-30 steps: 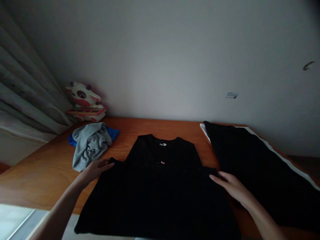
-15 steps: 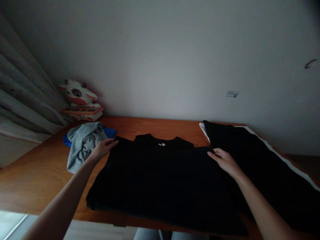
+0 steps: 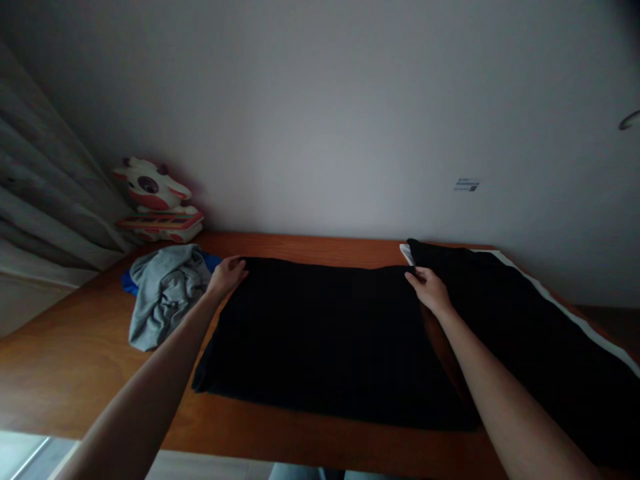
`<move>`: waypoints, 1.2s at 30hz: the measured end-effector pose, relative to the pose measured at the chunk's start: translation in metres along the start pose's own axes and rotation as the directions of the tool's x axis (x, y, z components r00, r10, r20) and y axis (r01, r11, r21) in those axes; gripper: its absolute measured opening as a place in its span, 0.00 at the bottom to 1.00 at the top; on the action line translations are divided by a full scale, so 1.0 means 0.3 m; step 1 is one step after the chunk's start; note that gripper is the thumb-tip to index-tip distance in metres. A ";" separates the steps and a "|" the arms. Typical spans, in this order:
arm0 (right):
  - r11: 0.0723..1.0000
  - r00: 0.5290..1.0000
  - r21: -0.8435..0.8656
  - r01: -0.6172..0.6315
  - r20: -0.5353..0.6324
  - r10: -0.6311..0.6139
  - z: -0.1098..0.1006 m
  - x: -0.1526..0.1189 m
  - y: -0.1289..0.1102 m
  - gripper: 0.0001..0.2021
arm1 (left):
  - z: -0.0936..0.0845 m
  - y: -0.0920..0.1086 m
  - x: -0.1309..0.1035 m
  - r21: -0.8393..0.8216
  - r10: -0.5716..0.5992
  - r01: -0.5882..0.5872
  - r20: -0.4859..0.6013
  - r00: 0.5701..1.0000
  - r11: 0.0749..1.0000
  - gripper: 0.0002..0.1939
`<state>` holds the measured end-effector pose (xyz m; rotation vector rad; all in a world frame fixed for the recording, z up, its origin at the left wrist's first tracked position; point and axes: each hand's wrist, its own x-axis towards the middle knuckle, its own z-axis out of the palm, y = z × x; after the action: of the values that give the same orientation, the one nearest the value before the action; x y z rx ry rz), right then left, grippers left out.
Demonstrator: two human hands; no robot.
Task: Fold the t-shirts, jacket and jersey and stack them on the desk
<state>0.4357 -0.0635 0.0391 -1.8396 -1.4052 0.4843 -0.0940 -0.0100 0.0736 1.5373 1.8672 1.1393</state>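
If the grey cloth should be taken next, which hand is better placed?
Left, probably. The left hand is close beside the grey cloth; the right hand is across the black garment between them. Both hold that garment's far corners, so either must let go first.

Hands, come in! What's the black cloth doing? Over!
Left hand, right hand: gripping black cloth, far corners. Cloth spread over table. Grey bundle near left hand.

1 plain pale-grey wall [image 3: 320,113], w/ small white-and-blue printed label [image 3: 467,185], R of ctr.; dark curved hook-shaped fitting [image 3: 628,121], R edge. 1 pale draped-fabric curtain [image 3: 47,200], far L. 1 orange-brown wood-grain tabletop [image 3: 75,360], against wall. Pale floor [image 3: 205,465], partly vis. below. Light: dim, brightest mid-wall.
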 end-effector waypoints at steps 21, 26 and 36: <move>0.848 0.919 -0.405 0.342 0.332 -0.212 0.089 -0.658 -0.024 0.34 | -0.014 -0.188 -0.730 0.555 0.492 -0.632 0.401 0.773 0.540 0.38; 0.862 0.922 -0.402 0.308 0.349 -0.167 0.043 -0.681 0.007 0.35 | -0.087 -0.234 -0.742 0.593 0.447 -0.542 0.316 0.837 0.596 0.36; 0.842 0.936 -0.448 0.301 0.309 -0.170 0.046 -0.713 0.047 0.34 | -0.240 -0.390 -0.737 0.662 0.404 -0.520 0.338 0.850 0.540 0.29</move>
<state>0.3662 -0.2606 -0.0111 -1.9964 -2.0598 0.2550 -0.1575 -0.2461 -0.0159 2.6238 1.9749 0.3695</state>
